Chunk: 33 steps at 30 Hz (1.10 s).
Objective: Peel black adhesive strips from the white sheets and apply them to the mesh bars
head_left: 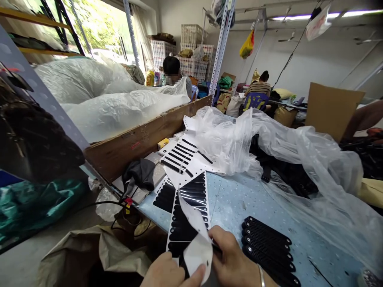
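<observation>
At the table's near edge, my left hand (pixel 170 271) is closed on the bent end of a white backing sheet (pixel 199 255), thumb on top. This sheet curls up over rows of black strips (pixel 185 217) with rounded ends and small holes. Just to the right, my right hand (pixel 230 255) has its fingers closed on a dark strip, only partly visible beside the curled sheet. Several black textured straps (pixel 266 247) with metal eyelets lie fanned out right of my right hand. Beyond, more white sheets (pixel 179 155) carry black strips.
Clear plastic bags (pixel 230 139) and black pieces (pixel 284 171) cover the table's far right. A wooden board (pixel 143 135) borders the left side. An open beige sack (pixel 98 255) stands below the near left edge. Two people sit farther back; a cardboard sheet (pixel 329 107) stands at right.
</observation>
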Available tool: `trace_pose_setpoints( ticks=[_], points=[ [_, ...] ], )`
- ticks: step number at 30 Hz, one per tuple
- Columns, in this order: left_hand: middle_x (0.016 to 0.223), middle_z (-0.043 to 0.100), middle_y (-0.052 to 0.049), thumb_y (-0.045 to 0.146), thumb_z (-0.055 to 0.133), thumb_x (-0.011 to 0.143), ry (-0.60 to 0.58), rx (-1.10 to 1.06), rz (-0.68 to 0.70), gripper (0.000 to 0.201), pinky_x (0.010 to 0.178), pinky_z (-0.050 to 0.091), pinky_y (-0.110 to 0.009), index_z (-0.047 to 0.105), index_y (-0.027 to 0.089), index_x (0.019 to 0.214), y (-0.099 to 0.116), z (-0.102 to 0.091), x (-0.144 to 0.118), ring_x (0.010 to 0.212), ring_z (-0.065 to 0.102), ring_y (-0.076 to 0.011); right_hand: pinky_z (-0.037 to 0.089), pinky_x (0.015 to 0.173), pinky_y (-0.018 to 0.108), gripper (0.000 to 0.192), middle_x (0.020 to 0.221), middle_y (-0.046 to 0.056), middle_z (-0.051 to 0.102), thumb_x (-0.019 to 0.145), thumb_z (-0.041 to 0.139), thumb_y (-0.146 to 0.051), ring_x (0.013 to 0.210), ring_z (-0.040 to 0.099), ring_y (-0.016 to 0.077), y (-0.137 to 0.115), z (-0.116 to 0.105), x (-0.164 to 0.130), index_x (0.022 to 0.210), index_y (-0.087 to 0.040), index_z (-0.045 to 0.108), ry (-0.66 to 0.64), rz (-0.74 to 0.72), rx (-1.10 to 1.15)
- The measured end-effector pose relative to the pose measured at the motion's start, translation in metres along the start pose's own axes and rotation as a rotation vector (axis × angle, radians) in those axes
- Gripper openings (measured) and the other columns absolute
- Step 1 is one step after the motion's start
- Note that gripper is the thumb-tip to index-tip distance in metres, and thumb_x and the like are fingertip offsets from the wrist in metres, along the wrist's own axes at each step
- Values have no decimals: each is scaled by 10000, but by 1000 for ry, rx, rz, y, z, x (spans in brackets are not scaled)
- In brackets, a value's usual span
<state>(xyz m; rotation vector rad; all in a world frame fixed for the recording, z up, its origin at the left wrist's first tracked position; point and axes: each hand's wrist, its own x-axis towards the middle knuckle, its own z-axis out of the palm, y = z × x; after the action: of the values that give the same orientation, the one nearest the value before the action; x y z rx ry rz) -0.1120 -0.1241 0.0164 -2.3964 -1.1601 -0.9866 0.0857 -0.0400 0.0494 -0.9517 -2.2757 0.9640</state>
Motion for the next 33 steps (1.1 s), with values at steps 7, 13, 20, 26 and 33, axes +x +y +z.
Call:
trace_pose_setpoints(
  ticks=[7, 13, 20, 26, 33],
  points=[
    [706, 623, -42, 61, 519, 687, -457, -31, -168, 359, 558, 444, -336, 593, 182, 1017, -15, -14, 75, 578, 539, -200, 450, 459, 220, 598, 560, -37, 578, 758, 667, -297, 475, 542, 148, 25, 10, -6, 1318, -147, 519, 297, 135, 63],
    [761, 609, -44, -3, 506, 663, -574, -72, -162, 295, 686, 468, -376, 598, 200, 857, -18, -7, 105, 695, 547, -217, 542, 639, 271, 467, 798, 40, 731, 756, 577, -204, 618, 651, 173, 42, 9, 13, 1218, -165, 627, 349, 64, 71],
    [681, 606, -3, 175, 540, 868, -38, -169, 121, 251, 564, 426, -286, 574, 276, 1095, 6, 18, 63, 578, 532, -167, 570, 658, 280, 390, 859, 78, 750, 719, 622, -271, 710, 689, 209, 40, 12, 25, 1067, -113, 697, 507, 380, 418],
    [578, 580, 6, 153, 447, 881, -53, -206, -32, 142, 477, 403, -269, 574, 214, 866, 4, 23, 19, 472, 521, -147, 576, 720, 294, 375, 919, 94, 753, 776, 615, -310, 749, 698, 212, 46, 18, 23, 1088, -119, 698, 517, 341, 387],
    [1033, 680, -161, 201, 588, 766, -42, 70, -376, 403, 758, 498, -409, 539, 138, 1160, -29, 5, 22, 924, 642, -301, 582, 699, 286, 274, 904, 80, 759, 825, 610, -327, 764, 713, 216, 32, 5, 34, 1005, -147, 713, 463, 239, 351]
  ],
)
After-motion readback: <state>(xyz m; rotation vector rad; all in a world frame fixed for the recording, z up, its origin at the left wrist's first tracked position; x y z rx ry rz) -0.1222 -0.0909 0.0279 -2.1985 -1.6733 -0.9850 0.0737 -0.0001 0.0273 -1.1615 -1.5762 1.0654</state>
